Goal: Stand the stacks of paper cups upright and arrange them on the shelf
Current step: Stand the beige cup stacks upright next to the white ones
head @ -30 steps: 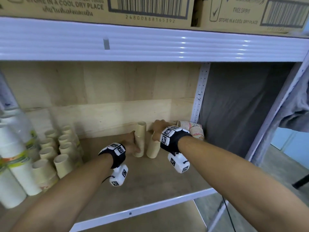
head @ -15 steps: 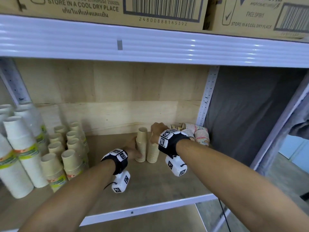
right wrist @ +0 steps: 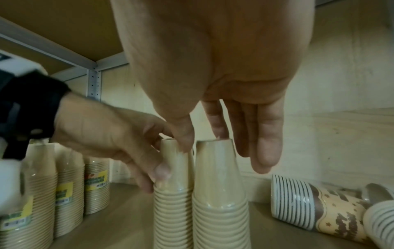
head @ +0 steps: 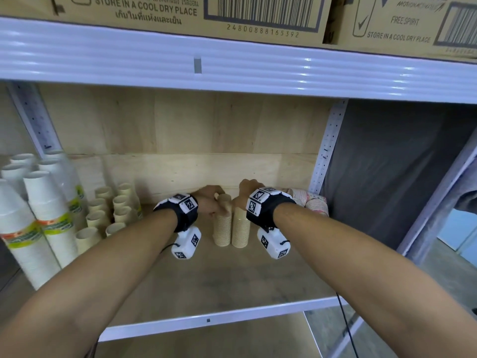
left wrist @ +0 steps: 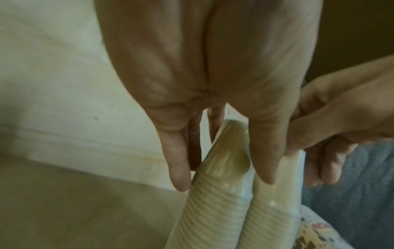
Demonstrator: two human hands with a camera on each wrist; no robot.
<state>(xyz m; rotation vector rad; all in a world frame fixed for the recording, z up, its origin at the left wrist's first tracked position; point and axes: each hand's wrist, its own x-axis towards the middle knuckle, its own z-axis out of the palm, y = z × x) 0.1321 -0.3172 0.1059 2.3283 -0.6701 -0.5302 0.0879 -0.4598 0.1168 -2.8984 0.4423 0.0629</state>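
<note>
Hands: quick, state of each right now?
Left hand: grips the top of the left beige stack, upright.
Right hand: grips the top of the right beige stack, upright.

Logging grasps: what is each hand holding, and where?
Left hand holds the left tan stack near its top; right hand, the top of the right tan stack.

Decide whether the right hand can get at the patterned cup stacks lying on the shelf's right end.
Probably yes: the patterned stacks lie just right of the right hand, with only bare shelf between. It must first release the tan stack it holds.
</note>
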